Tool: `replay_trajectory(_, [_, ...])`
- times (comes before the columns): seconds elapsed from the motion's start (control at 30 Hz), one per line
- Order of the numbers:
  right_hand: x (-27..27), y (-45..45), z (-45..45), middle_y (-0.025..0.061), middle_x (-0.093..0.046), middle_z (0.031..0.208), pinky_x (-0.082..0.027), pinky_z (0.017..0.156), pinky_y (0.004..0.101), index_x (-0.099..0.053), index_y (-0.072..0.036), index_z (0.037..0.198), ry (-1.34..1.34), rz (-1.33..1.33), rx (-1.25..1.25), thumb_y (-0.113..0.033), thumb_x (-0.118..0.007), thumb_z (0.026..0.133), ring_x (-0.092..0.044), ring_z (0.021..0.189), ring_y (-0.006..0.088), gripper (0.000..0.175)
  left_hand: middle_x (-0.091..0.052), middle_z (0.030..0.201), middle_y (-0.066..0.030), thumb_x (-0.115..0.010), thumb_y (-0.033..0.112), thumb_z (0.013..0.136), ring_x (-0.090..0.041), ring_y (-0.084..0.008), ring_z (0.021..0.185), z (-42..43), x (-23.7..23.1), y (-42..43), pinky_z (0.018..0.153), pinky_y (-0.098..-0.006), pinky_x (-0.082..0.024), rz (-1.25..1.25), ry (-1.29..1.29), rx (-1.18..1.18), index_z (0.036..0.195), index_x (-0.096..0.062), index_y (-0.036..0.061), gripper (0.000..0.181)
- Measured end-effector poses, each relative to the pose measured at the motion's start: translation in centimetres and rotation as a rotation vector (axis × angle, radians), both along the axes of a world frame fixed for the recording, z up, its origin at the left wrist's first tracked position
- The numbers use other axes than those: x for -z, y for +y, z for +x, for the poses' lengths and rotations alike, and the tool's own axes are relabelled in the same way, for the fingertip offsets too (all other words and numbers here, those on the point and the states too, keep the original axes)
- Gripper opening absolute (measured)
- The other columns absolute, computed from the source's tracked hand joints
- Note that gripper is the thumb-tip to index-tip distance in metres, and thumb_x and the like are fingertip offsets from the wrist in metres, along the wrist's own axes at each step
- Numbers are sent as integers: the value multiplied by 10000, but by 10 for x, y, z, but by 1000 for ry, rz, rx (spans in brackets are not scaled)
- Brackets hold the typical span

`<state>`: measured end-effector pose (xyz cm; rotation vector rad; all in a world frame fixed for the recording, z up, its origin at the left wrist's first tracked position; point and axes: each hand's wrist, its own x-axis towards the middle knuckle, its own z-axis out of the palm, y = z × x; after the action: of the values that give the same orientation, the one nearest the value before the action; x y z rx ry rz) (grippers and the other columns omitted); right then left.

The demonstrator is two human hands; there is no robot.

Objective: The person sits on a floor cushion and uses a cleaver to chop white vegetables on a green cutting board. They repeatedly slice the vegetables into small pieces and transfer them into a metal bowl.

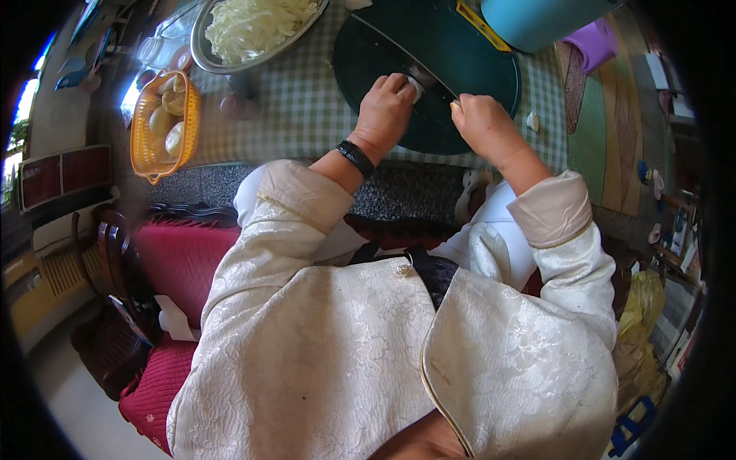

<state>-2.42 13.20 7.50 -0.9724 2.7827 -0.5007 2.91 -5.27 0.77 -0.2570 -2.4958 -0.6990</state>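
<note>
My left hand [386,112], with a black band on the wrist, presses its fingertips on a small white vegetable piece [416,89] on a round dark green cutting board [368,69]. The fingers partly cover the piece, so its kind is unclear. My right hand [487,126] is closed around a knife, its handle mostly hidden in the fist. The knife's long blade [422,70] slants to the upper left across the board, just beyond the piece. A metal bowl [201,54] at the upper left holds shredded cabbage [256,26].
An orange plastic basket [138,138] with several vegetables stands at the left of the checked tablecloth [276,123]. Past the board are a yellow-framed tool [484,27] and a blue container [535,23]. A small white scrap [533,121] lies at right. The table edge is close to me.
</note>
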Motion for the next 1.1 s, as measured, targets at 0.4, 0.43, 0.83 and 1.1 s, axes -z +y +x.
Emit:
replay_trajectory(0.4, [-30,8,-9,263,-639,786,-532,705,464,-633,34,780,-15,4,-110,-197,-571,896,-642,772,411,267,-583,977,-65,-652,-1,683,-573,-264,919,1,3,-3,790,-336,-519,-57,-24,-3,878,-637,81,212])
replay_trajectory(0.43, [-33,6,-10,264,-640,792,-533,713,466,-635,32,778,-28,17,-99,-195,-567,896,-643,774,412,265,-583,978,-66,-652,-2,684,-573,-264,921,1,3,-3,791,-335,-518,-59,-26,-1,878,-637,80,211])
replay_trajectory(0.83, [1,3,1,234,-639,746,-531,661,461,-616,-10,753,58,-87,6,-224,-567,905,-636,730,411,267,-600,926,-81,-663,-4,713,-602,-293,847,-1,4,-2,738,-374,-521,7,26,-5,807,-606,67,131])
replay_trajectory(1.1, [-29,3,-8,250,-638,792,-527,703,456,-633,19,779,-4,38,-87,-210,-577,891,-637,792,403,261,-580,959,-86,-653,-6,685,-579,-274,898,1,5,-3,775,-351,-521,-29,1,4,867,-631,66,197])
